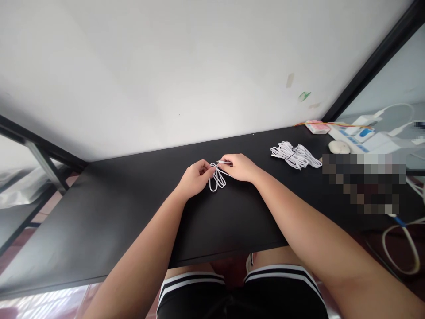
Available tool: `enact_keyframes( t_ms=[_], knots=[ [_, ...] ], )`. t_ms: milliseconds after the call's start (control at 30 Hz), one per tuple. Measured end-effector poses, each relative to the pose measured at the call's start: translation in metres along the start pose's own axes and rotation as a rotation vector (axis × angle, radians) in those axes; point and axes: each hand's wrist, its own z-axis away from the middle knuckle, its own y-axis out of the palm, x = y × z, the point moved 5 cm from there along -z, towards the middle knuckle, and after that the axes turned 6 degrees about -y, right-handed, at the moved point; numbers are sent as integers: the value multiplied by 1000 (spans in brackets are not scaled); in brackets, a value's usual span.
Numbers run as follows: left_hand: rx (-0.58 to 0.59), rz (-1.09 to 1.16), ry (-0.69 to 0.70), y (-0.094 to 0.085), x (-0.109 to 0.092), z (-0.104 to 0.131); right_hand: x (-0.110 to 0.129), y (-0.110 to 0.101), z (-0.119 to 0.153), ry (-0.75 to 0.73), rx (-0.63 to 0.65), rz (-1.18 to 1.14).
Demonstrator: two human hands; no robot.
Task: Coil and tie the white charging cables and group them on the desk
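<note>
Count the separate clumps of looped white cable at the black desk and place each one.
2: a small looped bundle held between the left hand and right hand, and a larger pile on the desktop to their right. The pile may hide further bundles.

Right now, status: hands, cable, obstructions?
Left hand pinching looped white cable. Right hand gripping it near one end. Bundled cables off to the right, not between hands.

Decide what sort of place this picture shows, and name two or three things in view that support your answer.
Probably a desk in a dormitory or home, though this view cannot settle it. A black desktop stands against a white wall, with a power strip toward its right end.
</note>
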Motion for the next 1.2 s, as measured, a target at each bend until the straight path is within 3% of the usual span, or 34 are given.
enact_keyframes(
  t_ms=[267, 667, 1200],
  knots=[
    [-6, -12, -8, -1, -4, 3, 1, 2, 0, 2, 17, -7],
    [16, -250, 20, 2, -23, 18, 5, 2, 2, -23, 28, -20],
    [50, -226, -22, 3, -13, 11, 3, 4, 0, -52, 13, -45]
  ],
)
